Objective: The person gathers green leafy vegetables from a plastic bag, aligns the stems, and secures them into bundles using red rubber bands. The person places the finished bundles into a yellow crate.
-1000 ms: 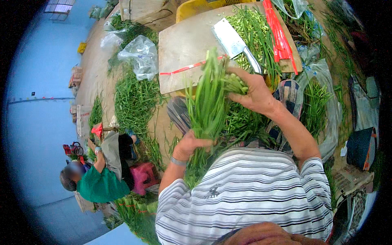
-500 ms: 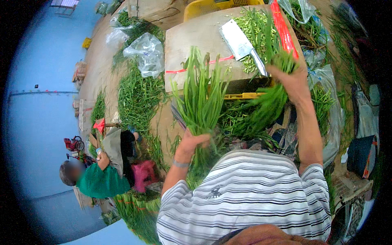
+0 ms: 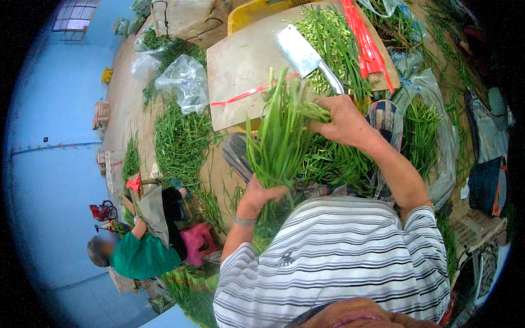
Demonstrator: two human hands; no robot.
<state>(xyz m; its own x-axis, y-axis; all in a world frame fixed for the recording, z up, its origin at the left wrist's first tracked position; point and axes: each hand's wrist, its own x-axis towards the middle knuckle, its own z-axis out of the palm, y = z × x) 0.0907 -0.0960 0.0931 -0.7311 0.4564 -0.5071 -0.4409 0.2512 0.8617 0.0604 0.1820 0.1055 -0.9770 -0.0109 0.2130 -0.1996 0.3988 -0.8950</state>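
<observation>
My left hand (image 3: 261, 198) is wrapped round a bunch of long green leafy stalks (image 3: 279, 136), held upright with the stem ends up, in front of my shirt. Close by on the right, my right hand (image 3: 347, 124) pinches the stem ends of a few more stalks (image 3: 313, 111) against the top of that bunch. Past the hands lies a wooden board (image 3: 240, 68). On it rest a cleaver (image 3: 299, 50) with its handle toward me, a heap of cut stem bits (image 3: 328, 33), a loose red strip (image 3: 240, 99) and a bundle of red strips (image 3: 365, 41).
A yellow crate (image 3: 246, 19) stands behind the board. Loose greens (image 3: 183, 136) and clear plastic bags (image 3: 186, 82) lie on the floor at left. At right is a clear bag of greens (image 3: 424, 131). A person in a green top (image 3: 142, 256) sits at left.
My right hand has moved left and down from the board's right edge to the bunch in my left hand, bringing its stalks along. My left hand still grips the bunch.
</observation>
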